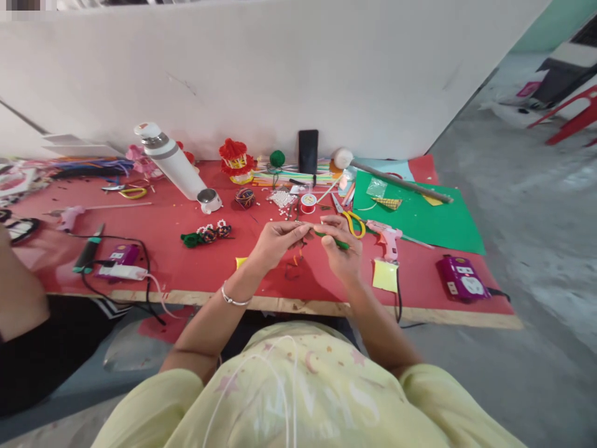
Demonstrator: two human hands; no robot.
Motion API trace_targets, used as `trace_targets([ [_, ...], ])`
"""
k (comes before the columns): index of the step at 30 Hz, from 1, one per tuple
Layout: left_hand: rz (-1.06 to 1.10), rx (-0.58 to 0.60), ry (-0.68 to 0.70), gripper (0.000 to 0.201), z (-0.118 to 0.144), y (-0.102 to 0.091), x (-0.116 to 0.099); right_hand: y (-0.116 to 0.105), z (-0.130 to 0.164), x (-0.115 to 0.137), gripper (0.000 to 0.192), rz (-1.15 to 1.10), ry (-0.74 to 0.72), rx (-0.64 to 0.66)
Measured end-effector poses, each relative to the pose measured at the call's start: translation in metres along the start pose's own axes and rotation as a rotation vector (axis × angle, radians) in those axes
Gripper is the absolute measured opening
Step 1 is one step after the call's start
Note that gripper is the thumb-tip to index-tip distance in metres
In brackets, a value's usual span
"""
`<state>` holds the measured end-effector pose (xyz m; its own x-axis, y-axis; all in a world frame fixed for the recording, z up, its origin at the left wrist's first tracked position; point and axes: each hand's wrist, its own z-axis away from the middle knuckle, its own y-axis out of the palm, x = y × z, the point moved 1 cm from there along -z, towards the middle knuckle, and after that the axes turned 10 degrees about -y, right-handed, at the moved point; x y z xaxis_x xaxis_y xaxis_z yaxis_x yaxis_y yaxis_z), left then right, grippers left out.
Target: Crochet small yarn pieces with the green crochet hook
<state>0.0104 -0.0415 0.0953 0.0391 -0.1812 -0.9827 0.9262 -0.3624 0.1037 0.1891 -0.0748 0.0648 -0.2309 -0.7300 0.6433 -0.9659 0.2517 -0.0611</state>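
Green stem (332, 239) held above the red surface (186, 267), its long axis running left-right between both hands; left hand (276, 241) pinches apparently its left end, right hand (342, 249) grips its right part.

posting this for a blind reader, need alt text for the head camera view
A person's left hand and right hand pinch a thin green stem between them over a red table strewn with craft supplies. Yellow-handled scissors and a pink glue gun lie just right of the hands; a white bottle lies tipped at the left.
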Motion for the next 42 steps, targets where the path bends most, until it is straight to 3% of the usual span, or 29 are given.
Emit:
trace_targets([
  [6,0.093,-0.051,-0.033,0.039,-0.004,0.0,0.005,0.0,0.001,0.0,0.027,0.031,0.018,-0.026],
  [13,-0.037,-0.234,0.127,0.037,-0.002,0.004,-0.004,-0.007,-0.008,0.004,0.022,0.042,-0.038,0.031],
  [18,-0.139,-0.306,0.171,0.04,-0.006,0.006,0.001,-0.004,-0.003,0.006,0.025,0.338,-0.249,0.14],
  [22,-0.094,-0.355,0.172,0.039,-0.009,0.013,0.007,0.008,0.007,0.003,0.034,0.577,-0.423,0.079],
  [26,0.067,-0.276,0.076,0.042,-0.007,0.015,0.008,0.012,0.006,-0.002,0.034,0.537,-0.433,0.041],
  [33,0.096,0.008,-0.075,0.045,-0.003,-0.015,-0.008,-0.011,-0.015,-0.007,0.029,0.219,-0.295,0.232],
  [37,0.111,0.08,-0.168,0.046,-0.002,-0.024,-0.014,-0.023,-0.026,-0.005,0.029,0.143,-0.309,0.316],
  [42,0.073,0.12,-0.187,0.043,-0.002,-0.029,-0.019,-0.033,-0.038,0.001,0.032,0.118,-0.274,0.411],
])
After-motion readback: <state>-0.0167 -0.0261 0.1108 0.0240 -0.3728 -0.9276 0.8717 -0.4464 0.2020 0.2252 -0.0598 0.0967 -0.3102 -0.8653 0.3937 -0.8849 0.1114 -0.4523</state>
